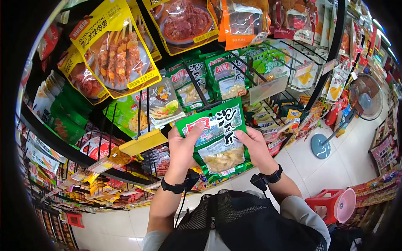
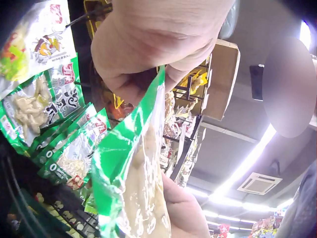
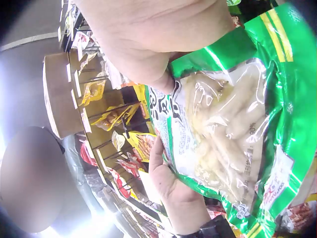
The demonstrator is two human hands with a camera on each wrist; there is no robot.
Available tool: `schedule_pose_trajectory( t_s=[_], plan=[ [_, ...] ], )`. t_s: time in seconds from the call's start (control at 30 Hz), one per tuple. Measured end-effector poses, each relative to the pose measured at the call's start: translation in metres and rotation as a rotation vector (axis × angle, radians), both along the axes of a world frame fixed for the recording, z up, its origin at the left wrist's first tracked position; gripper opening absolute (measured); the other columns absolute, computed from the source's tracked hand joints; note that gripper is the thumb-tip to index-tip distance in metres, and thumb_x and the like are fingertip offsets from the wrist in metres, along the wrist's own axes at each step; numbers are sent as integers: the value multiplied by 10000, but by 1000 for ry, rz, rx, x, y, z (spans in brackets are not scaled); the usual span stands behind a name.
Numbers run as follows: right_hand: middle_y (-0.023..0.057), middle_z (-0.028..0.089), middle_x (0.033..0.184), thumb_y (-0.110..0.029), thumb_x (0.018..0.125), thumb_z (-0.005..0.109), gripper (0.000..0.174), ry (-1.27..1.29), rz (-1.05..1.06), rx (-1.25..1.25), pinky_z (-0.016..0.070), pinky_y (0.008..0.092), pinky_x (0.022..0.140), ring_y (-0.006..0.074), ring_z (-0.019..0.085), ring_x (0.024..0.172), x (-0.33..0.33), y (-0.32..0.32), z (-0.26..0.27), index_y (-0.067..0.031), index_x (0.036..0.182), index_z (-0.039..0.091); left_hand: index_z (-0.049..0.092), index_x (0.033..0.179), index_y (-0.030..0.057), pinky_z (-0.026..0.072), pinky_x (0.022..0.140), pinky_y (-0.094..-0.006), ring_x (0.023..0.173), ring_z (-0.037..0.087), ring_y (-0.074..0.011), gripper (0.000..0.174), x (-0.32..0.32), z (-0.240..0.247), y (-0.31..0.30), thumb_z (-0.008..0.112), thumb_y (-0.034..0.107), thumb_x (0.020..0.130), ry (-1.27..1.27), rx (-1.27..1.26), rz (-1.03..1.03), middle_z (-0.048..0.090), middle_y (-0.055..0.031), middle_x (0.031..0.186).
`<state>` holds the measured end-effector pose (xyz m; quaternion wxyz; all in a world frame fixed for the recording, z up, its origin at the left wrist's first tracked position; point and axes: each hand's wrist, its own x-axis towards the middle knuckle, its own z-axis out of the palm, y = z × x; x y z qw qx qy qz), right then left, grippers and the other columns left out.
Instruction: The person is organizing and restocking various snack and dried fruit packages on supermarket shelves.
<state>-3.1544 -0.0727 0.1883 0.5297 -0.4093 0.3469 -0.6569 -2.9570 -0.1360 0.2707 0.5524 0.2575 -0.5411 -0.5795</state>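
Both hands hold a green packet (image 1: 221,157) with a clear window showing pale pieces, in front of the rack. The left hand (image 1: 183,146) pinches its left edge, thumb on the front; the right hand (image 1: 256,147) pinches its right edge, thumb also on the front. In the left wrist view the packet (image 2: 143,183) is seen nearly edge-on, with the left hand (image 2: 161,39) gripping it. The right wrist view shows the packet's window (image 3: 223,129) close up, with the right hand (image 3: 158,37) on its edge.
Similar green packets (image 1: 228,77) hang on hooks behind, beside yellow skewer-picture packets (image 1: 121,54). A yellow shelf strip (image 1: 143,142) juts out left of the hands. To the right are a standing fan (image 1: 365,100) and a red stool (image 1: 324,205) on the tiled floor (image 1: 335,167).
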Motion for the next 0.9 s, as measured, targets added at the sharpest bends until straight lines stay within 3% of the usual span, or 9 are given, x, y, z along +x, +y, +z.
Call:
schedule_pose_trajectory(
  t_s=[0.23, 0.47, 0.63, 0.9],
  plan=[
    [9, 683, 1084, -161, 1021, 557, 247, -55, 85, -15, 478, 254, 875, 61, 603, 963, -2, -11, 1, 14, 1170, 648, 670, 1087, 3, 521, 776, -265, 845, 665, -110, 191, -2, -5, -9, 690, 24, 898, -47, 6, 77, 719, -63, 997],
    [-18, 669, 1033, -232, 1014, 572, 296, 64, 57, -82, 467, 249, 818, 52, 561, 903, -7, -81, -11, 14, 1165, 643, 656, 1079, 10, 521, 767, -257, 839, 653, -103, 173, 6, -22, -79, 689, 35, 911, -210, -116, 172, 710, -46, 995],
    [0, 651, 1002, -273, 1002, 585, 318, 182, -71, -130, 445, 266, 807, 63, 521, 897, -3, -138, -11, 14, 1132, 632, 652, 1128, -1, 488, 807, -260, 873, 626, -90, 242, 1, -6, -115, 695, 132, 932, -286, -136, 196, 707, -38, 1028],
    [58, 609, 889, -342, 976, 602, 399, 385, -241, -98, 446, 294, 767, 99, 484, 827, -4, -173, -16, 45, 1071, 610, 663, 1089, 0, 469, 764, -234, 820, 600, -71, 209, -6, -8, -137, 708, 117, 922, -227, -203, 244, 697, -10, 963]
  ],
)
